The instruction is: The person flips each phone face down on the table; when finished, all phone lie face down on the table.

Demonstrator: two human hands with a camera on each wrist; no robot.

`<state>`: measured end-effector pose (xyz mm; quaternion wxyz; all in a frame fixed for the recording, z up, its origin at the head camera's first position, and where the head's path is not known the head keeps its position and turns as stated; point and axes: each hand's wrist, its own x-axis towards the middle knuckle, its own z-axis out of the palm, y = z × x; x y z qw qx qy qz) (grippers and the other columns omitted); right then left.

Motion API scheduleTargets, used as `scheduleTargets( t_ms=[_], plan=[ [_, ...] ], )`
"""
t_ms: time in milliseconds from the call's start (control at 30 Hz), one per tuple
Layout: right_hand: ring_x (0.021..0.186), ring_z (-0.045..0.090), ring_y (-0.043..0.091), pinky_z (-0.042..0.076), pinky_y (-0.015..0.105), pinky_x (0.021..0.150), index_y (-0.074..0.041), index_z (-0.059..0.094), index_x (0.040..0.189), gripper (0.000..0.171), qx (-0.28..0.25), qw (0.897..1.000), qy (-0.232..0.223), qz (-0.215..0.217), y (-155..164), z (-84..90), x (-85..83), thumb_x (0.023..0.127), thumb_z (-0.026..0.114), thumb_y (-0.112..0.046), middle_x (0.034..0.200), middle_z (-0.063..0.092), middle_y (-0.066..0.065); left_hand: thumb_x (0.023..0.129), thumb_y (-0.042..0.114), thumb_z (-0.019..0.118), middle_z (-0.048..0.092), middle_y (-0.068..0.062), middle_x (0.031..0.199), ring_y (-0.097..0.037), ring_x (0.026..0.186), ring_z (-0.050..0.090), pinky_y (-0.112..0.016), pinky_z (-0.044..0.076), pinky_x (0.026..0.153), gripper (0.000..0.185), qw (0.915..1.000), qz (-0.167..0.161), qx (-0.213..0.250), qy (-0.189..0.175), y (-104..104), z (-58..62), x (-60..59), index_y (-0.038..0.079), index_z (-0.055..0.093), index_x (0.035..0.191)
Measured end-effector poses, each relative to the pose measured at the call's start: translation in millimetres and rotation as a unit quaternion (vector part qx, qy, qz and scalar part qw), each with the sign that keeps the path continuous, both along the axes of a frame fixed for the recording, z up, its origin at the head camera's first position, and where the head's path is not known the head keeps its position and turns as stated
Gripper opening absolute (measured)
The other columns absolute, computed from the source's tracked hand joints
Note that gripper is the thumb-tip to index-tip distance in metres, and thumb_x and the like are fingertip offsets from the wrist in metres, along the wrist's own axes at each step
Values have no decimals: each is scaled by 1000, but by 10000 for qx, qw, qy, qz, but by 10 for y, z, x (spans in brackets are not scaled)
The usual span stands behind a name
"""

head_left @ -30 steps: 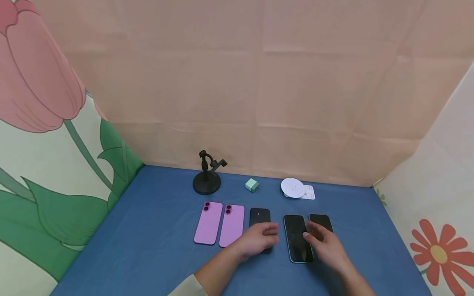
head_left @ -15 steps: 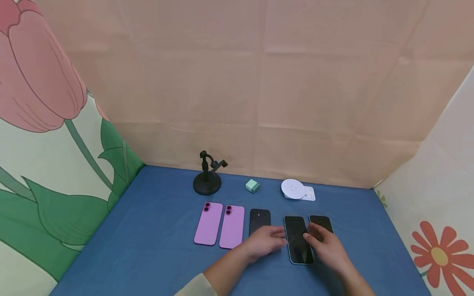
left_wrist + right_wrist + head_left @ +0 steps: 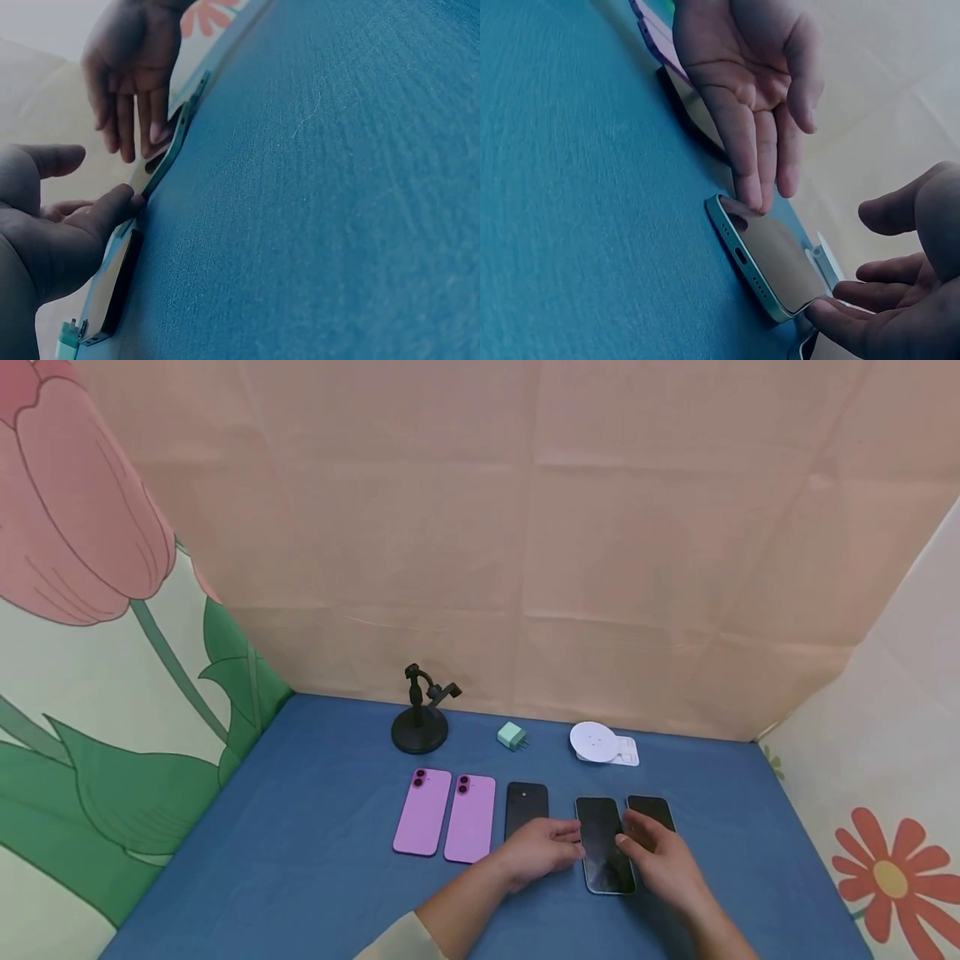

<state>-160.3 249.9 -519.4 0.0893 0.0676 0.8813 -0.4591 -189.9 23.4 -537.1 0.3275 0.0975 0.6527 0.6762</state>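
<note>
While both hands lie low over the blue cloth-covered table [image 3: 300, 827], a teal-edged smartphone lying screen-up with a dark glass face [image 3: 604, 843] sits flat between them. The left hand [image 3: 536, 852] has straight, relaxed fingers; its fingertips [image 3: 751, 196] touch the phone's near left edge, gripping nothing. The right hand [image 3: 663, 860] is also spread loosely, with its fingertips [image 3: 832, 315] against the phone's right edge and its thumb raised above; nothing is pinched or lifted.

Under the left palm lies a black smartphone lying back-up [image 3: 526, 803], with only its camera end showing beyond the knuckles. Just right of the right fingers, and partly beneath them, lies a second dark-screened smartphone [image 3: 652, 810]. Left of the left hand, two purple smartphones lying back-up [image 3: 446, 817] sit side by side, close together. Beyond the fingertips of both hands, near the peach fabric backdrop [image 3: 525, 527], stand a black phone stand with a round base [image 3: 420, 727], a small mint-green charger plug [image 3: 512, 736] and a white round charging pad on a pale rectangular base [image 3: 600, 743], each apart from the others.
</note>
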Motion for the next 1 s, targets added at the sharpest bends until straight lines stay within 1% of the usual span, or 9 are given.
scheduleTargets(
  t_ms=[100,233,467,633,867,1000],
  plan=[
    [138,50,45,49,58,106,3,44,153,59,-144,9999,35,-75,-7,20,19,104,63,-26,154,49,25,98,9,68,56,-19,149,-26,133,59,-43,51,106,57,10000,-52,-52,25,-1,17,1,-7,49,149],
    [138,50,44,47,58,108,2,44,153,58,-288,9995,50,-143,-21,53,33,105,62,-24,154,48,25,98,12,70,59,-17,147,-24,132,60,-44,51,106,57,9997,-94,-203,116,-4,36,2,-4,51,149],
    [139,50,44,45,59,110,2,45,153,61,-239,9996,81,-134,-49,93,24,104,64,-29,152,50,25,98,15,71,60,-15,146,-22,130,61,-46,51,106,58,9994,-141,-278,163,1,49,5,-2,51,150],
    [138,49,45,44,60,110,2,44,153,62,-270,9995,104,-144,-70,120,38,103,65,-28,152,50,27,98,14,71,61,-16,145,-22,128,63,-47,52,105,58,9994,-131,-283,137,-2,55,-1,-2,51,150],
    [138,48,47,46,61,107,0,41,156,65,-291,9994,64,-153,-104,145,59,103,65,-29,152,49,28,98,15,71,61,-15,145,-23,128,62,-48,51,105,58,9996,-98,-256,46,4,57,-14,-2,52,150],
    [137,50,47,49,60,104,-2,41,157,66,-357,9992,49,-197,-118,157,71,103,66,-29,152,49,27,98,15,71,61,-15,145,-23,128,63,-48,51,105,57,9995,-97,-293,24,9,65,-10,-2,52,149]
  ],
)
